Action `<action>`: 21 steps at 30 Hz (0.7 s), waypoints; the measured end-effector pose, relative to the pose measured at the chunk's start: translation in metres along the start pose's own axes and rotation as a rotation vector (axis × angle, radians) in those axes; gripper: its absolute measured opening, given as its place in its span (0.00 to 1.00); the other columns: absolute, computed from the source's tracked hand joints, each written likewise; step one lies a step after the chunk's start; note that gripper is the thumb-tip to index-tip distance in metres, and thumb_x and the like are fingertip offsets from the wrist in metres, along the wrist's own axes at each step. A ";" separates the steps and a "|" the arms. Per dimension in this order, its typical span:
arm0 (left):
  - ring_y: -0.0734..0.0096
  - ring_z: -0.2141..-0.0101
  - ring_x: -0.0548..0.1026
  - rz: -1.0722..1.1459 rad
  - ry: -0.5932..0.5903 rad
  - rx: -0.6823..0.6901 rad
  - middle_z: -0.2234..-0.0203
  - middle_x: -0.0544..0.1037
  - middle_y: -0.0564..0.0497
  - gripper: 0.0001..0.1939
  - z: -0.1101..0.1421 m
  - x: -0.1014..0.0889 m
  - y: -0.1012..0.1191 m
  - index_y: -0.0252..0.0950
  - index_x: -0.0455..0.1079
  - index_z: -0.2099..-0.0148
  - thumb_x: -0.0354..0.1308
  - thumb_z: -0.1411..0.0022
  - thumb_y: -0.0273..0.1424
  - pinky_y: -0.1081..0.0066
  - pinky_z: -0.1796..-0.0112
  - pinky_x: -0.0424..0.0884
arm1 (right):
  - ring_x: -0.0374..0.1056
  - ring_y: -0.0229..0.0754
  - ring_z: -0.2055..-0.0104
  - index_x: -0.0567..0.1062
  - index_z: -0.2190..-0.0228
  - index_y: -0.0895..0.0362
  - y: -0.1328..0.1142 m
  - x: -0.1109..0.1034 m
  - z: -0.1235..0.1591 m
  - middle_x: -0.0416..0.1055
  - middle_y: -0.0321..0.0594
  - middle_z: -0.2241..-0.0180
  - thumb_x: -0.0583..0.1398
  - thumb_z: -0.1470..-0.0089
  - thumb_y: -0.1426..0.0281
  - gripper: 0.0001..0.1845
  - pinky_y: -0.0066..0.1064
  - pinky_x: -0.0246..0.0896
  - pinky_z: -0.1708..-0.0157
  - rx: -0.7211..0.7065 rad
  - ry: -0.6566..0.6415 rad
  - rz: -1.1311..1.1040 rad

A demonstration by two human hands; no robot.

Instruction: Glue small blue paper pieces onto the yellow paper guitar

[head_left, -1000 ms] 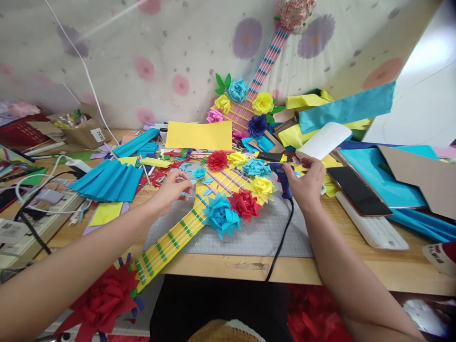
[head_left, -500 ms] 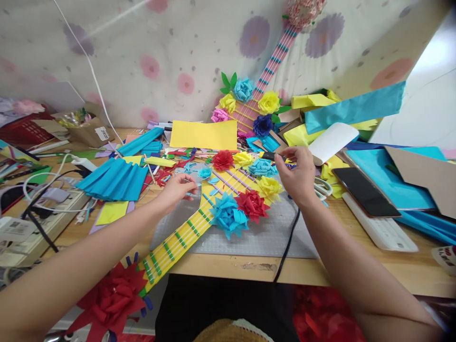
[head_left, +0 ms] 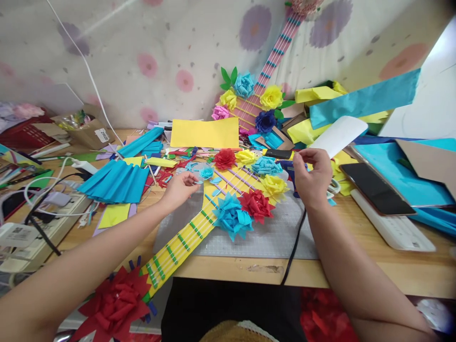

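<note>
Head view: left hand (head_left: 180, 190) curls its fingers beside the small blue flower (head_left: 206, 173), right hand (head_left: 312, 175) by the glue gun (head_left: 290, 178); I cannot tell either's grip. Guitar (head_left: 228, 184) central, overhanging the bench (head_left: 221, 270) edge toward seven o'clock; bare mat (head_left: 278, 240) at five.

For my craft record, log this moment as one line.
left hand: beside small blue flower | right hand: by glue gun, grip unclear | yellow guitar: partly on gray mat

Both forearms (head_left: 94, 261) forward, left fingers (head_left: 189, 177) half-curled, right fingers (head_left: 316, 155) bent.
</note>
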State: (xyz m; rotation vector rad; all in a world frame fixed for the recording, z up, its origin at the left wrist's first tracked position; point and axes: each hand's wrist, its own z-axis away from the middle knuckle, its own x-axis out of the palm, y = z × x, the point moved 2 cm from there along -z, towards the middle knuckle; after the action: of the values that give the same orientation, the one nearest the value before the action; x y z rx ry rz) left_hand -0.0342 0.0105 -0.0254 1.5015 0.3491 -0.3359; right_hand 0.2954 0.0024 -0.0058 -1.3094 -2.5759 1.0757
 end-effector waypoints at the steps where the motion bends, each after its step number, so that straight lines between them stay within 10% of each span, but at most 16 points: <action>1: 0.73 0.77 0.67 -0.019 0.011 0.028 0.80 0.70 0.54 0.10 -0.001 0.001 -0.002 0.36 0.67 0.72 0.62 0.59 0.33 0.75 0.81 0.64 | 0.65 0.42 0.68 0.69 0.71 0.53 0.002 -0.002 0.001 0.67 0.39 0.71 0.58 0.47 0.63 0.07 0.39 0.65 0.65 0.007 0.016 -0.005; 21: 0.73 0.74 0.70 -0.138 0.141 0.114 0.77 0.73 0.55 0.08 -0.005 0.014 -0.011 0.38 0.67 0.72 0.61 0.53 0.35 0.73 0.68 0.65 | 0.66 0.42 0.69 0.68 0.71 0.53 0.001 -0.012 0.004 0.68 0.38 0.71 0.57 0.46 0.61 0.09 0.39 0.66 0.66 0.028 0.027 0.010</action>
State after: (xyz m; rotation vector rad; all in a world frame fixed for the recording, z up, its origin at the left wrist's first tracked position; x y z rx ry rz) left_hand -0.0261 0.0150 -0.0414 1.6207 0.5551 -0.3649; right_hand 0.3023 -0.0076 -0.0063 -1.3224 -2.5286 1.0829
